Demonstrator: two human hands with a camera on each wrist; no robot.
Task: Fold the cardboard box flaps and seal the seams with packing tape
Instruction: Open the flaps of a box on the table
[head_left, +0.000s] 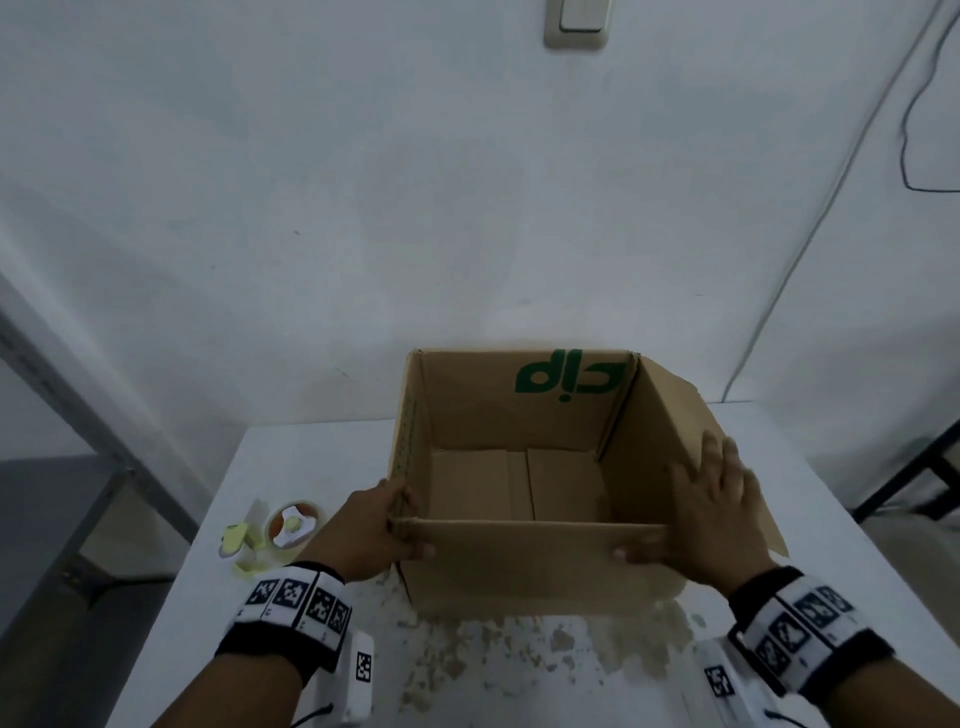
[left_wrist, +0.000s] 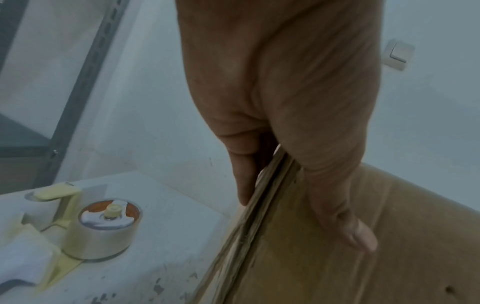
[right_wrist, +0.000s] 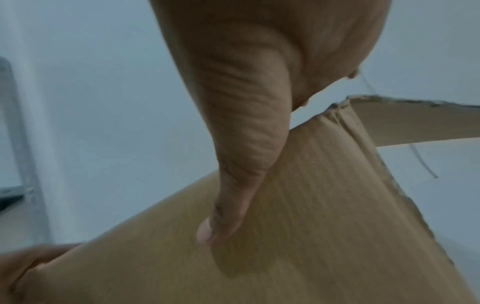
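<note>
An open brown cardboard box (head_left: 519, 566) with green print inside its far wall stands on the white table (head_left: 291, 457). My left hand (head_left: 395, 519) grips its near-left corner, thumb on the front panel and fingers over the left edge (left_wrist: 262, 205). At the near-right corner my right hand (head_left: 691, 499) lies with straight, spread fingers on the right flap (head_left: 670, 415), which leans outward; its thumb (right_wrist: 228, 205) presses the front panel (right_wrist: 311, 226). A yellow tape dispenser (head_left: 283, 527) with a clear roll (left_wrist: 103, 230) lies on the table left of the box, untouched.
Brown torn patches (head_left: 519, 649) mark the table surface in front of the box. A grey metal shelf frame (head_left: 78, 415) stands at the left, a black stand (head_left: 924, 478) at the right. The wall behind carries a light switch (head_left: 576, 21) and a hanging cable (head_left: 831, 208).
</note>
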